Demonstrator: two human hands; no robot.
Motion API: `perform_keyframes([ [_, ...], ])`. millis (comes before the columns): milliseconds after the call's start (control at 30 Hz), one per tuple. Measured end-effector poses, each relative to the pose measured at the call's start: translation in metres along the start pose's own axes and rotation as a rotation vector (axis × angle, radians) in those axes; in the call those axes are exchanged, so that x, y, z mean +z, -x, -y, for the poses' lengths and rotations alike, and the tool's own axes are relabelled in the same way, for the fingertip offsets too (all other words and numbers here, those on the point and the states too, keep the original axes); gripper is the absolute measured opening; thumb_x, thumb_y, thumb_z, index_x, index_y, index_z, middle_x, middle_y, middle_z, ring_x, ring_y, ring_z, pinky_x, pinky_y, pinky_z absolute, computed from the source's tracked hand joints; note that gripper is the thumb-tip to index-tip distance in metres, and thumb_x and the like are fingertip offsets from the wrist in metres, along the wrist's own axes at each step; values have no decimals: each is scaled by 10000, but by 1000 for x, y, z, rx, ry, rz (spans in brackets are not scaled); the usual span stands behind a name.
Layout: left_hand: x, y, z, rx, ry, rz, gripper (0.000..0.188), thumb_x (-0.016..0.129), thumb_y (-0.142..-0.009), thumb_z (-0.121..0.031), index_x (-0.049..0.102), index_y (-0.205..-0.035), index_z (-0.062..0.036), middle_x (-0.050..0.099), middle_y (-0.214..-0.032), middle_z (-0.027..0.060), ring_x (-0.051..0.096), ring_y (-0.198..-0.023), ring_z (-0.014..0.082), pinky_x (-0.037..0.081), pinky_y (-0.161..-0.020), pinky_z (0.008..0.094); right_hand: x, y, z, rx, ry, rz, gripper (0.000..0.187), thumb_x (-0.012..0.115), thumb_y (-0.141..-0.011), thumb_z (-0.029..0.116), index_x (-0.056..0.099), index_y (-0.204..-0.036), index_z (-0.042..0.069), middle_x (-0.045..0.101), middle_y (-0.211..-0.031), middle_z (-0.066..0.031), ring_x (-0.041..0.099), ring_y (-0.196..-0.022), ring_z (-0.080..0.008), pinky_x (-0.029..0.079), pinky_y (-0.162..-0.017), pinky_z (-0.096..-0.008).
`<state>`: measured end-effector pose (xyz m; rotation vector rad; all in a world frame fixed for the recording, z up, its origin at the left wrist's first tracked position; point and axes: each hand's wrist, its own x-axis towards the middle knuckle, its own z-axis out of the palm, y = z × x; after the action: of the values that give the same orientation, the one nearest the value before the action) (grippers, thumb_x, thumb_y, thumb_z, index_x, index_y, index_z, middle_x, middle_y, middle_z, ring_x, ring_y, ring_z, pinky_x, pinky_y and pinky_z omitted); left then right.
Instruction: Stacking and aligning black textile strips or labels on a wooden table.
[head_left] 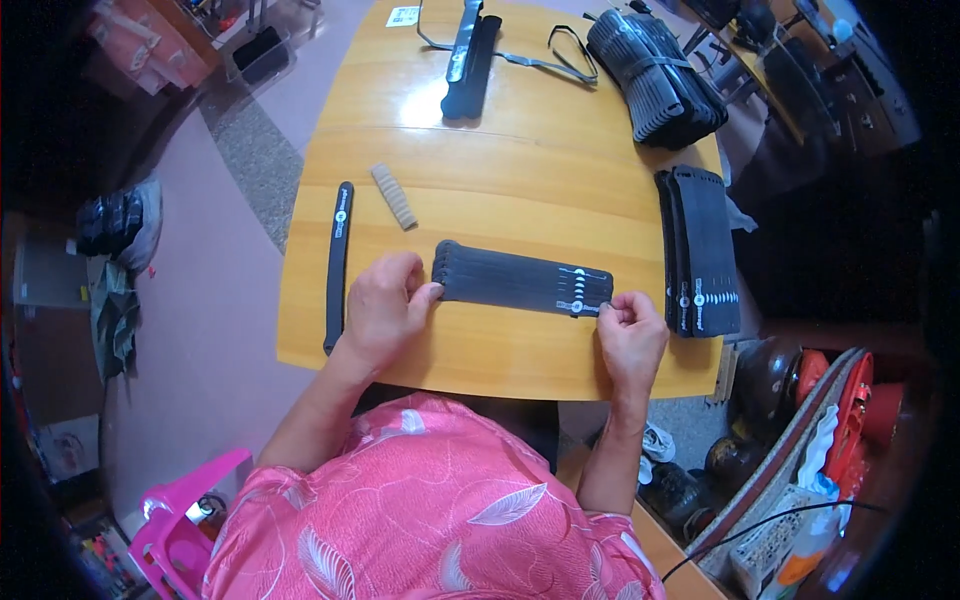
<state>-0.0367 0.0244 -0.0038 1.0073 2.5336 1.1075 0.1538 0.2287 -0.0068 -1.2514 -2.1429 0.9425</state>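
Note:
A row of flat black strips [510,277], overlapped side by side with rounded ends and white markings near the right end, lies on the wooden table in front of me. My left hand [388,310] is closed, thumb and fingers pinching the near corner of the row's left end. At the opposite end, my right hand [633,335] pinches the near corner next to the white markings. To the left of my left hand, a single black strip [338,265] lies lengthwise. Beyond that hand rests a short beige ribbed piece [393,197].
Stacked black strips [705,250] sit at the table's right edge. Farther back is a large strapped bundle of strips [655,80]. Another small stack [470,70] lies at the far side, near a loose grey band [550,68]. A pink plastic chair [180,530] stands at lower left.

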Motion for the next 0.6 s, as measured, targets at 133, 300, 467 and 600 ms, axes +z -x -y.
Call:
perform_keyframes([
  [133,0,3,6,69,-40,-56,243,752,-694,-132,547,-771,-25,516,-673,111,523,-608,279,413,-545,361,-5,2,4,-5,110,23,82,645,-722,37,587,-772,6,503,-517,-57,506,-478,-113,418,-486,-284],
  [300,-2,10,5,171,67,-125,206,691,-757,-41,599,-938,-6,562,-767,152,571,-654,286,466,-568,352,-2,6,12,-103,385,-42,138,678,-741,80,572,-805,19,578,-669,-119,584,-602,-265,458,-559,-365],
  [467,14,10,-9,465,33,-156,156,650,-777,-28,578,-915,-9,566,-819,160,578,-710,327,481,-600,396,29,18,50,-492,111,98,118,666,-782,101,569,-797,37,564,-711,-120,583,-648,-302,455,-590,-406],
  [600,18,0,17,297,-83,-99,82,604,-818,-68,564,-866,-15,578,-844,174,584,-749,345,482,-634,386,29,5,48,-288,132,311,190,711,-750,138,550,-735,37,535,-657,-103,542,-589,-260,434,-555,-361],
])
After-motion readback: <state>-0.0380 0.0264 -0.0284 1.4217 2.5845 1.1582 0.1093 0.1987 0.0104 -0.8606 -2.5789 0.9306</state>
